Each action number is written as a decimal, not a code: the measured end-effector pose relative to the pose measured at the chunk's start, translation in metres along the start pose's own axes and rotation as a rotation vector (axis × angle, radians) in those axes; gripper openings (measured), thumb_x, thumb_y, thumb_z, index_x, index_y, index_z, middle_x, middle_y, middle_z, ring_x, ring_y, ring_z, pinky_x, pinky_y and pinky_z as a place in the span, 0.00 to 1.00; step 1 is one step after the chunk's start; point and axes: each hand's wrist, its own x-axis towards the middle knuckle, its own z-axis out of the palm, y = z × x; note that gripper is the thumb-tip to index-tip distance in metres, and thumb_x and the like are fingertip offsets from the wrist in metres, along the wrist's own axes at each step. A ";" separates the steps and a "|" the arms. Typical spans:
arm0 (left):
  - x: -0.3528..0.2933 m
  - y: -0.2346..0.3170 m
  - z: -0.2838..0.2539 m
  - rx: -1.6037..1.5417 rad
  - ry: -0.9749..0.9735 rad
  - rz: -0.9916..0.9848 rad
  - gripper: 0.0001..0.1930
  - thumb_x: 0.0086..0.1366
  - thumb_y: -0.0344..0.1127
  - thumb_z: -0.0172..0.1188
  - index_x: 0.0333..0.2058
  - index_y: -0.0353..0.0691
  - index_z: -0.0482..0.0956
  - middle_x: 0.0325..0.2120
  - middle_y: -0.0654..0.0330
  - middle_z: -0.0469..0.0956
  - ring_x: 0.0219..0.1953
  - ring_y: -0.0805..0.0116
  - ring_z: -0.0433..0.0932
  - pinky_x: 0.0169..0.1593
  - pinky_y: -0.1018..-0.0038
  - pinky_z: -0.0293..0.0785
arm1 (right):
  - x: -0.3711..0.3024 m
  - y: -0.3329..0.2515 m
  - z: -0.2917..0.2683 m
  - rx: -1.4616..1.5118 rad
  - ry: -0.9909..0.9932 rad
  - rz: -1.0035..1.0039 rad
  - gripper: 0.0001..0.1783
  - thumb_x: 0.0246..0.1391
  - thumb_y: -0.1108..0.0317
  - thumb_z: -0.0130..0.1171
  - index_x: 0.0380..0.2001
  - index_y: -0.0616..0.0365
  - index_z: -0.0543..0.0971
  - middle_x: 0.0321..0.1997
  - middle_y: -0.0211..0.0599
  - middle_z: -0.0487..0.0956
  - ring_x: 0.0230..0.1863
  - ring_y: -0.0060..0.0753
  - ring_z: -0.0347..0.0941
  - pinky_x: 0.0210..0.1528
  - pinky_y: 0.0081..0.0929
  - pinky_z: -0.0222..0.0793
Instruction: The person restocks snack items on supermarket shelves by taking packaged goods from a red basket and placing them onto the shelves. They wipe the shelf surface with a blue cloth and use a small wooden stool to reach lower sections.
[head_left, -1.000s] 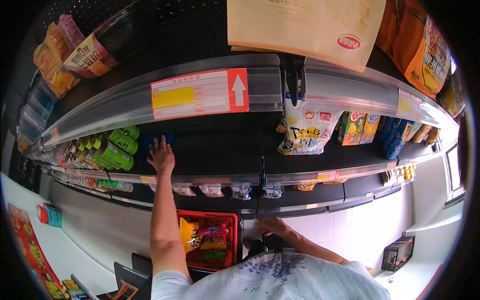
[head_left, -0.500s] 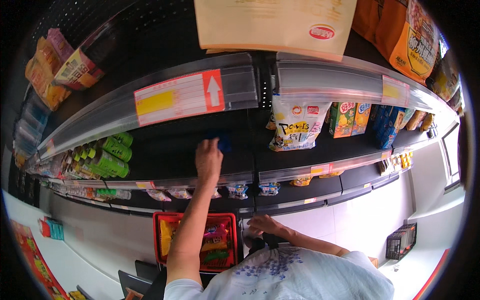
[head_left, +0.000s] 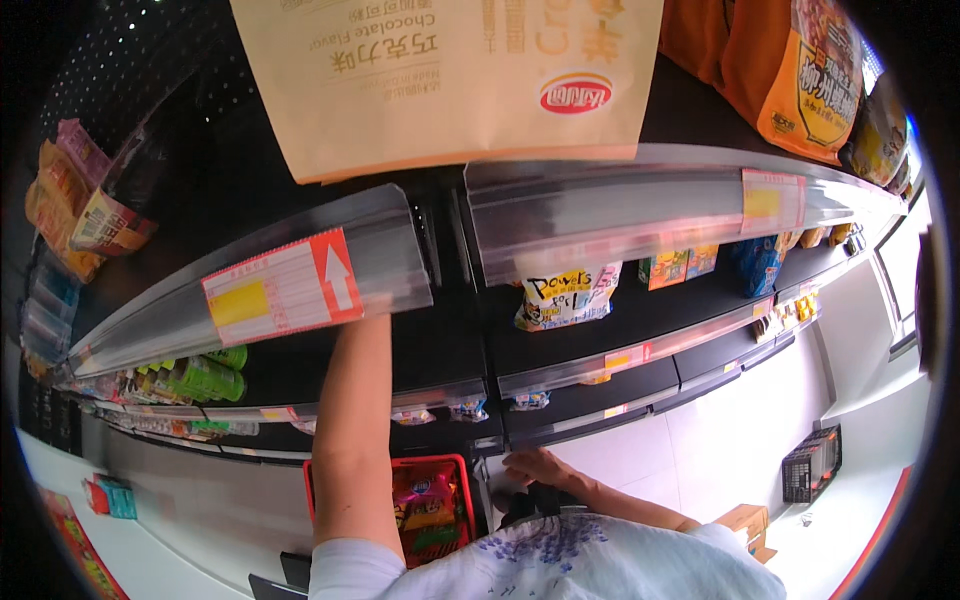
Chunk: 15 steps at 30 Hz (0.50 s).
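Observation:
My left arm (head_left: 355,420) reaches up and forward into the shelf bay. Its wrist passes behind the clear price rail (head_left: 380,240) of the upper shelf, and the fingers are hidden there, so I cannot see what they hold. Lower down, my right hand (head_left: 538,467) hangs in front of the shelves, fingers loosely apart with nothing seen in them. A red basket (head_left: 466,500) stands to its left, partly covered by my left forearm; colourful snack packets (head_left: 425,495) lie in it.
A large cream paper bag (head_left: 450,110) overhangs the upper shelf edge. An orange food bag (head_left: 805,85) is at far right. The lower shelf bears a white snack bag (head_left: 568,298), small boxes (head_left: 680,265) and green containers (head_left: 208,380). A black crate (head_left: 811,465) stands on the floor.
My left hand has moved up and left, deeper under the upper shelf, out of sight with the dark blue thing beside it. The view has shifted nearer the shelf; my right hand stays low.

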 end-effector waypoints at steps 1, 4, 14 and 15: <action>-0.008 -0.007 0.011 0.044 -0.040 0.010 0.18 0.67 0.39 0.61 0.50 0.32 0.76 0.46 0.53 0.78 0.48 0.61 0.74 0.56 0.64 0.68 | 0.001 0.004 -0.001 -0.010 0.004 -0.011 0.23 0.66 0.48 0.52 0.47 0.59 0.79 0.37 0.33 0.84 0.37 0.24 0.81 0.34 0.24 0.78; -0.043 -0.023 0.037 0.159 -0.160 0.030 0.18 0.67 0.39 0.61 0.50 0.33 0.77 0.46 0.53 0.78 0.48 0.61 0.74 0.56 0.64 0.68 | 0.006 0.001 -0.008 0.058 0.006 -0.027 0.20 0.66 0.51 0.54 0.43 0.59 0.79 0.34 0.32 0.82 0.35 0.23 0.79 0.34 0.24 0.78; -0.072 -0.050 0.024 0.183 -0.268 0.051 0.18 0.67 0.39 0.60 0.49 0.33 0.77 0.46 0.52 0.78 0.48 0.59 0.74 0.55 0.63 0.68 | -0.043 -0.101 0.005 -0.503 -0.001 -0.496 0.14 0.64 0.67 0.58 0.50 0.60 0.78 0.43 0.42 0.83 0.45 0.35 0.82 0.44 0.29 0.80; -0.061 -0.054 0.015 0.174 -0.227 0.039 0.18 0.67 0.39 0.60 0.49 0.33 0.77 0.46 0.52 0.78 0.48 0.59 0.74 0.55 0.63 0.68 | -0.045 -0.114 0.006 -0.501 -0.029 -0.608 0.12 0.64 0.70 0.56 0.49 0.61 0.77 0.46 0.49 0.82 0.43 0.43 0.83 0.42 0.34 0.80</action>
